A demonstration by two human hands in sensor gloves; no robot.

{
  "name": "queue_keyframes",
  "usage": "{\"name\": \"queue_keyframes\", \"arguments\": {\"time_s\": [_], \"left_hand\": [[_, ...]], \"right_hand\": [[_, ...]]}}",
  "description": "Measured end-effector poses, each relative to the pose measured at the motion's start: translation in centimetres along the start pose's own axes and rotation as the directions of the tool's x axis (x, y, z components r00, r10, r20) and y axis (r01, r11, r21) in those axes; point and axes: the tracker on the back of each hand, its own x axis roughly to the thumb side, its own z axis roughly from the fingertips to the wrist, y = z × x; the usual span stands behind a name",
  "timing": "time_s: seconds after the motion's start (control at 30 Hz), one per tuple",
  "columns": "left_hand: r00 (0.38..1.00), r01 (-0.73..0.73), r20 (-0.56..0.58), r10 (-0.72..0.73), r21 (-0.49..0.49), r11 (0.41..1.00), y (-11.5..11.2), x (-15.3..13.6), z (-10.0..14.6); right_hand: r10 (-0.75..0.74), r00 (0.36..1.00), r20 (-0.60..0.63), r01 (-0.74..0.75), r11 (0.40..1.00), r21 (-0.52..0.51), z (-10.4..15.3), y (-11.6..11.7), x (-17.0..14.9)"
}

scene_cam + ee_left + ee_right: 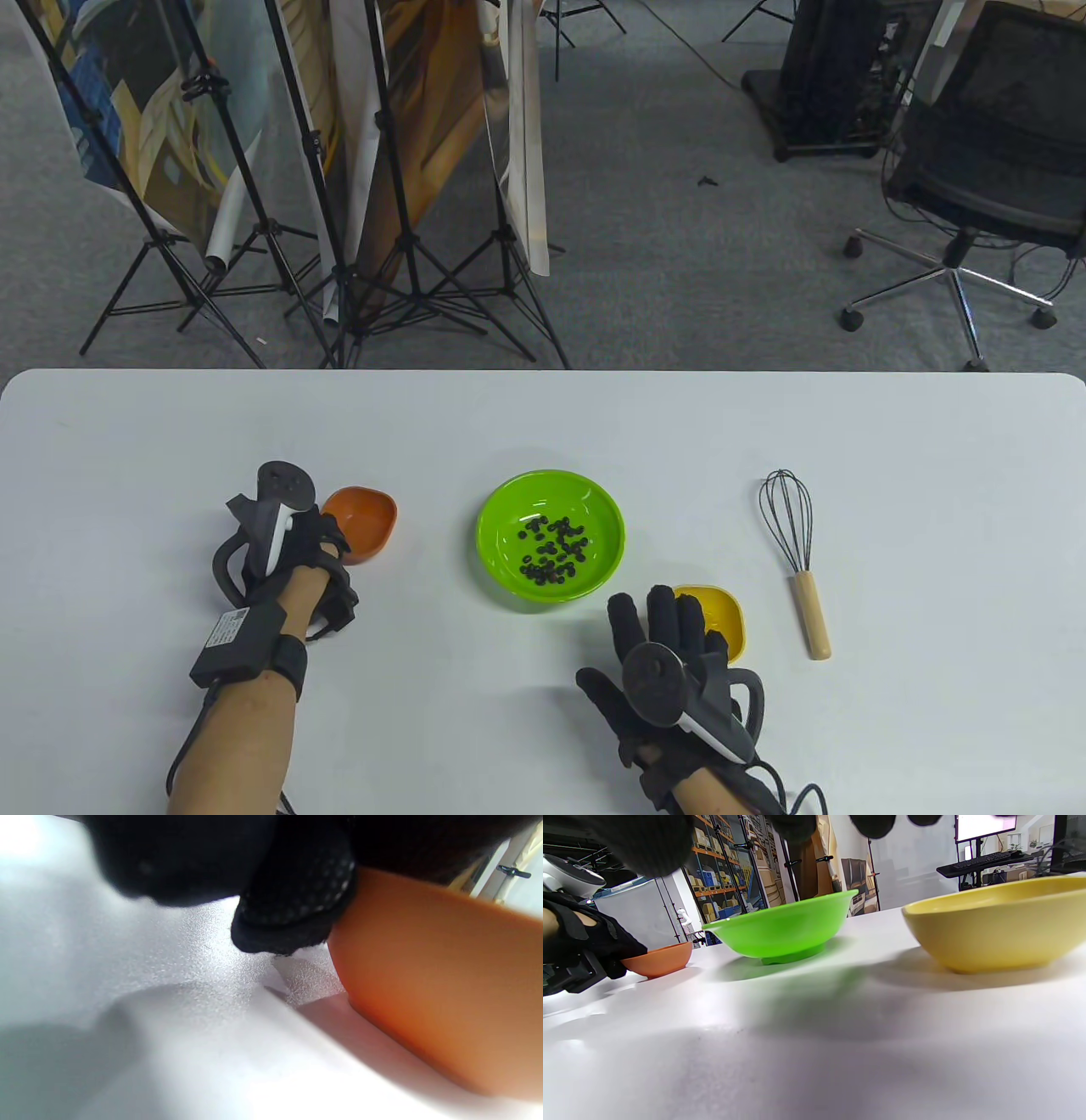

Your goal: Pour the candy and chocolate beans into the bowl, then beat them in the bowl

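A green bowl (550, 540) (785, 927) stands mid-table with several dark chocolate beans (553, 552) in it. To its left sits a small orange bowl (363, 522) (445, 984) (659, 961). My left hand (327, 543) (585, 942) curls round that bowl's left rim, and a fingertip (292, 912) presses on its outer wall. A small yellow bowl (721, 615) (1001, 929) sits right of the green bowl. My right hand (645, 628) hovers with straight fingers (649, 840) over its left edge, holding nothing. What lies in the yellow bowl is hidden.
A wire whisk (797, 556) with a wooden handle lies on the white table (543, 424) at the right, handle toward me. Beyond the far edge stand light stands (399, 255) and an office chair (976, 187).
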Motion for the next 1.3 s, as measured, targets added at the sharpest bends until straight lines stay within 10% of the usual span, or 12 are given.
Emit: {"name": "queue_keyframes", "arguments": {"time_s": [0.3,0.8,1.3], "left_hand": [[0.99,-0.002,0.143,-0.015,0.113,0.994,2.6,1.6,3.3],[0.781,0.034,0.621,-0.056,0.049,0.998,0.1,4.5,18.2],[0.749,0.009,0.662,-0.012,0.007,1.0,1.2,5.0,18.9]], "right_hand": [[-0.009,1.0,0.01,0.009,1.0,-0.001,0.0,0.1,0.0],[-0.033,0.999,-0.011,0.033,0.999,-0.011,0.0,0.0,-0.6],[-0.172,0.981,-0.085,0.162,0.981,-0.11,-1.0,-3.3,-4.6]]}}
